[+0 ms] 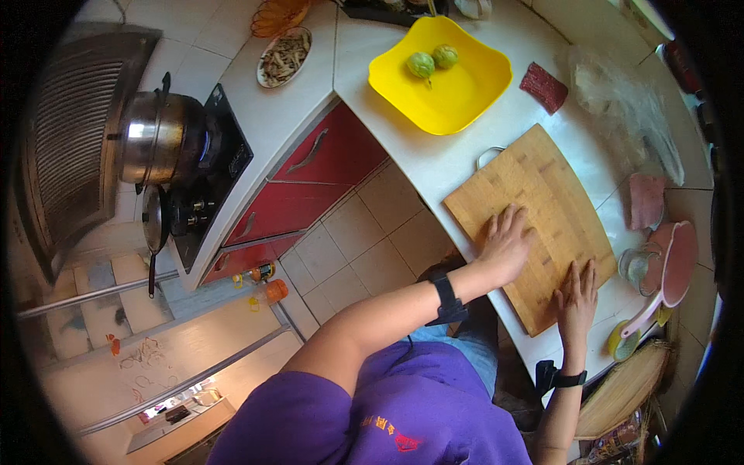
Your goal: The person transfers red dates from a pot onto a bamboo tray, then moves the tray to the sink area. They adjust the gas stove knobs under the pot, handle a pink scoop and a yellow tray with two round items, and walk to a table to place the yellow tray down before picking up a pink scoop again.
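Observation:
A wooden cutting board (558, 197) lies on the white countertop before me, with a metal loop handle (489, 157) at its far left edge. My left hand (507, 247) rests palm down on the board, its fingers spread and nothing in its grasp. Near the board's lower right edge, my right hand (576, 296) also lies palm down, fingers apart and holding nothing. Beyond the board stands a yellow square bowl (459, 104) with two round green fruits or vegetables (421, 64) inside. A dark red folded cloth (543, 87) is beside the bowl.
A drinking glass (638, 272), a pink handled basket (681, 261) and a pink cloth (645, 200) stand to the right, below a clear plastic bag (622, 104). Leftward, a metal pot (160, 136) sits over a lit gas flame, near a pan (154, 215) and a plate of brown strips (285, 57).

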Tool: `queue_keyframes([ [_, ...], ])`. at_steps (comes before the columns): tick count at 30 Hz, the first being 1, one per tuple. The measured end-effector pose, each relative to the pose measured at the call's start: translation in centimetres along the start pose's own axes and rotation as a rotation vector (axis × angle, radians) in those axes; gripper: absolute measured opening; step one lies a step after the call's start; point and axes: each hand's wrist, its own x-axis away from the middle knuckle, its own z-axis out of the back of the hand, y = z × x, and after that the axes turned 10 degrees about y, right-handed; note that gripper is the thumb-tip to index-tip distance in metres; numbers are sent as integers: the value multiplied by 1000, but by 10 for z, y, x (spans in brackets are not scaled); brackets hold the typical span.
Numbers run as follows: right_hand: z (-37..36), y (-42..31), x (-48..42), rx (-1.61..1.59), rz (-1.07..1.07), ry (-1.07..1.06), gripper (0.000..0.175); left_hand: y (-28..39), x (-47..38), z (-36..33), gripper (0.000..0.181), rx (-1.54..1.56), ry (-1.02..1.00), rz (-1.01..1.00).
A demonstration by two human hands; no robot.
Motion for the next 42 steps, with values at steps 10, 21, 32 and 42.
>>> queue_keyframes([
  [10, 5, 2, 4, -19, 11, -14, 72, 3, 9, 3, 56, 9, 112, -42],
  [21, 46, -28, -24, -1601, -486, -115, 52, 62, 27, 47, 71, 299, 368, -461],
  [32, 106, -24, -67, -1558, -569, 140, 16, -2, 31, 80, 59, 128, 366, -75],
  [42, 85, -8, -28, -1300, -775, 158, 32, -12, 24, 95, 8, 336, 243, -252],
])
